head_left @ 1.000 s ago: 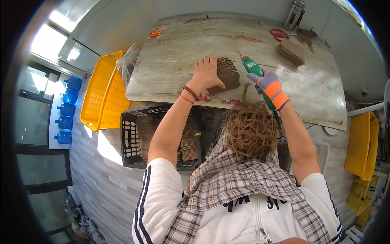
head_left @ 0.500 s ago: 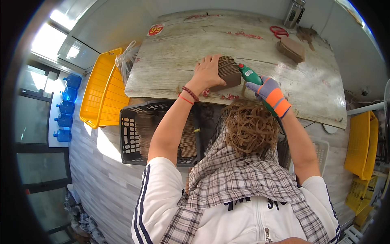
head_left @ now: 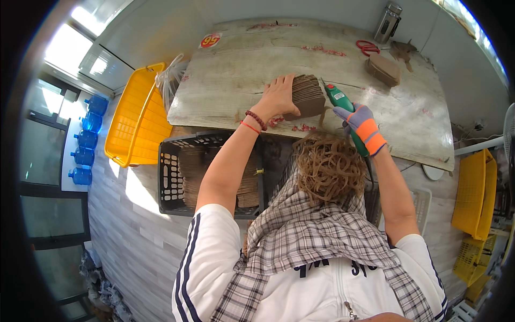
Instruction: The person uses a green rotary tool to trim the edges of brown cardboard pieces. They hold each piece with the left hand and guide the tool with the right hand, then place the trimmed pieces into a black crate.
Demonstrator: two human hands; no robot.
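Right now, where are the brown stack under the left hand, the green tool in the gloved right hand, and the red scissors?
brown stack (head_left: 310, 96): head view, on its ribbed top face.
green tool (head_left: 338, 97): head view, on its green body ahead of the glove.
red scissors (head_left: 367, 47): head view, on the handle loops.
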